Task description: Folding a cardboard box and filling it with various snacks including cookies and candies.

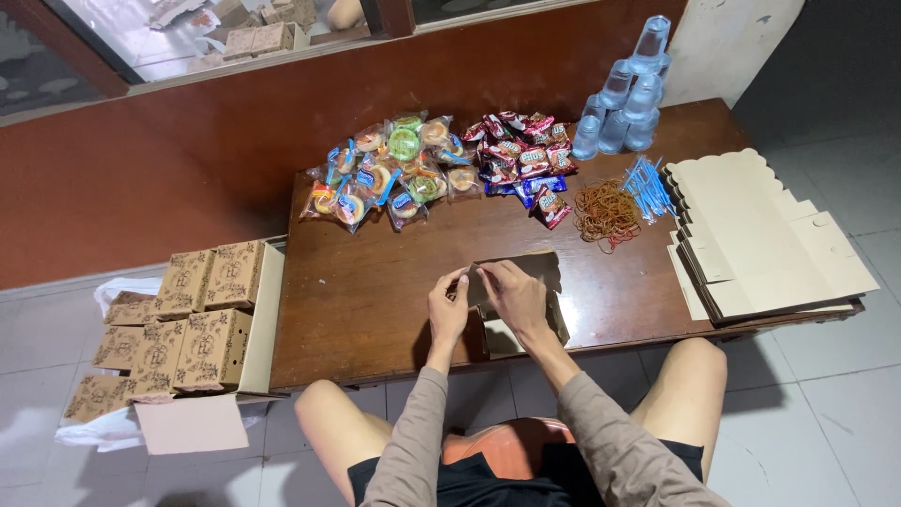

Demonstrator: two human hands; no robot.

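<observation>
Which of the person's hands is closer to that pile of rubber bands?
Right. The right hand sits just below-left of the rubber bands; the left hand is farther left, both gripping the cardboard box.

On the wooden table (pixel 375 300), clear-wrapped snacks (pixel 389 174) are heaped at eleven o'clock, red-wrapped sweets (pixel 521 160) at twelve. Sealed water cups (pixel 624 94) are stacked at one o'clock, rubber bands (pixel 605 211) and blue straws (pixel 648 186) below them. Flat cardboard blanks (pixel 760 239) are piled at three o'clock, folded printed boxes (pixel 178 319) at nine.
</observation>
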